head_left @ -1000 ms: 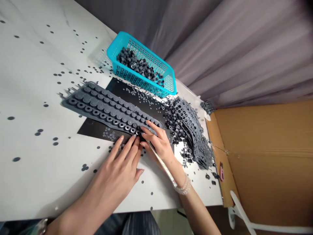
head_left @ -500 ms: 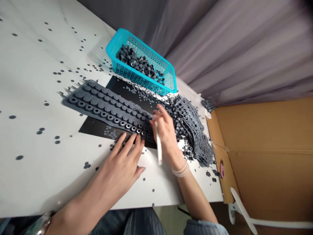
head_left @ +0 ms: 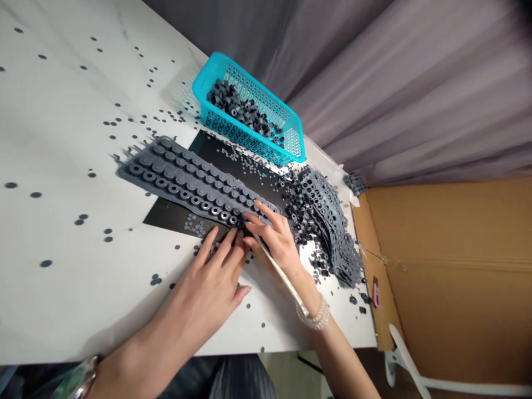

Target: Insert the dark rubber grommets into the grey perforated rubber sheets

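Observation:
A dark grey rubber sheet (head_left: 187, 180) with rows of round raised pieces lies slantwise over a black mat (head_left: 166, 217) on the white table. My left hand (head_left: 216, 271) rests with spread fingers, its fingertips at the sheet's near edge. Closed round a thin white stick-like tool (head_left: 282, 275), my right hand (head_left: 279, 244) is over the right part of the sheet. The tool's tip is hidden near the fingers, close to the row of holed pieces at the near edge.
Behind the mat stands a turquoise basket (head_left: 249, 130) holding many small dark rings. Perforated grey sheets (head_left: 328, 216) and loose rings lie at the right. Small dark discs are scattered over the table (head_left: 83, 305). A cardboard box (head_left: 449, 266) is farther right.
My right hand has moved down toward my left fingertips, and the white tool now slants more. The whole view has shifted slightly. My left hand keeps its place at the sheet's edge.

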Action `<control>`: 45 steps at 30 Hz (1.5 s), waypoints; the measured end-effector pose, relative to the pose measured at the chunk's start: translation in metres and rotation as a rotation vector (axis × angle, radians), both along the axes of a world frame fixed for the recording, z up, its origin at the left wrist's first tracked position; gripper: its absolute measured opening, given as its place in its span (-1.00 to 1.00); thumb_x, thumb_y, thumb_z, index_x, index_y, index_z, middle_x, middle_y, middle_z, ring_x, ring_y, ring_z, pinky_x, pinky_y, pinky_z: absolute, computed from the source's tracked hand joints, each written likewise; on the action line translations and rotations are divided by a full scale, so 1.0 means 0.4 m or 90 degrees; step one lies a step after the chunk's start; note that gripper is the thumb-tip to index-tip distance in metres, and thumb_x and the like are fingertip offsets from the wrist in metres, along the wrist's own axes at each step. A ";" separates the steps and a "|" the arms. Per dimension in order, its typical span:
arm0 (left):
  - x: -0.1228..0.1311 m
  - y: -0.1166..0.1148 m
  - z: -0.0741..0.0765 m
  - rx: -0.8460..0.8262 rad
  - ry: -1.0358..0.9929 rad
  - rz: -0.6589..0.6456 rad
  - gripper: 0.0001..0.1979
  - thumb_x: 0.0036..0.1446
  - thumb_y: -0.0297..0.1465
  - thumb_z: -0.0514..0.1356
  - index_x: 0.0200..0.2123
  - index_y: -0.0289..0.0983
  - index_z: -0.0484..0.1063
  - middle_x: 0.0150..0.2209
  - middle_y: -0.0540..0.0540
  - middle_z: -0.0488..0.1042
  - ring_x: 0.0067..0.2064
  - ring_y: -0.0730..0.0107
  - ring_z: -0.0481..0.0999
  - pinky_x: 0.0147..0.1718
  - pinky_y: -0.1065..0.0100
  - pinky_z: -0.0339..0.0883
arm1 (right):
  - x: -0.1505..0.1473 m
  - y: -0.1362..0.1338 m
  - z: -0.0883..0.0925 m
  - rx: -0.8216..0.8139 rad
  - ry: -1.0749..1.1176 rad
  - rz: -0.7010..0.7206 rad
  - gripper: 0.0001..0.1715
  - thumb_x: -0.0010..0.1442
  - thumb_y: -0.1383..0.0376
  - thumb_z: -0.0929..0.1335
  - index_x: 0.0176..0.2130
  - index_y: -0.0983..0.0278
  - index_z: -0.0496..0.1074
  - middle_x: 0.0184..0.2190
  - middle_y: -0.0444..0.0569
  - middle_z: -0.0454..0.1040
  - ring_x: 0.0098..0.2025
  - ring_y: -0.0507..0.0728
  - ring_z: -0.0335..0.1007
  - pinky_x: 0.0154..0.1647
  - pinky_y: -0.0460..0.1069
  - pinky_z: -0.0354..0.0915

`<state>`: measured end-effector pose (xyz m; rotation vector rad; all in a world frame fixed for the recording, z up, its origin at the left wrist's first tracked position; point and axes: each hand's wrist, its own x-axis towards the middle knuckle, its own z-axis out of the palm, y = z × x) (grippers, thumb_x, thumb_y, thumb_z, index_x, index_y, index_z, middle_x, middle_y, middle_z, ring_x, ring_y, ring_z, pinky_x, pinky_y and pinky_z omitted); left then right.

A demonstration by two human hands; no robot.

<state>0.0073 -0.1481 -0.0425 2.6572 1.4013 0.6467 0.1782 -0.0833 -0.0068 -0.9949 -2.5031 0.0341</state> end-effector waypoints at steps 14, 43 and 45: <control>0.004 0.001 0.008 0.016 -0.001 0.000 -0.47 0.23 -0.19 0.19 0.09 -0.51 0.51 0.07 -0.36 0.54 0.19 -0.11 0.37 0.33 -0.11 -0.02 | -0.030 0.022 -0.003 -0.014 -0.069 0.014 -0.84 0.41 0.34 0.25 -0.09 0.28 0.40 0.05 0.20 0.56 0.37 0.26 0.20 0.11 0.17 0.36; -0.024 0.000 0.020 0.031 0.002 -0.015 -0.52 0.34 -0.24 0.06 0.21 -0.35 0.41 0.24 -0.28 0.42 0.29 0.01 0.33 0.34 -0.14 0.00 | 0.018 0.126 0.033 0.043 0.041 -0.153 -0.72 0.43 0.21 0.22 0.02 0.22 0.42 0.18 0.15 0.43 0.41 0.30 0.12 0.26 0.31 0.33; -0.045 0.002 0.030 0.046 -0.001 0.003 -0.52 0.36 -0.27 0.01 0.21 -0.40 0.41 0.26 -0.31 0.39 0.29 0.00 0.33 0.34 -0.12 0.02 | 0.022 0.095 0.032 0.014 0.041 -0.157 -0.74 0.43 0.21 0.22 -0.02 0.22 0.43 0.15 0.14 0.46 0.36 0.27 0.21 0.22 0.26 0.37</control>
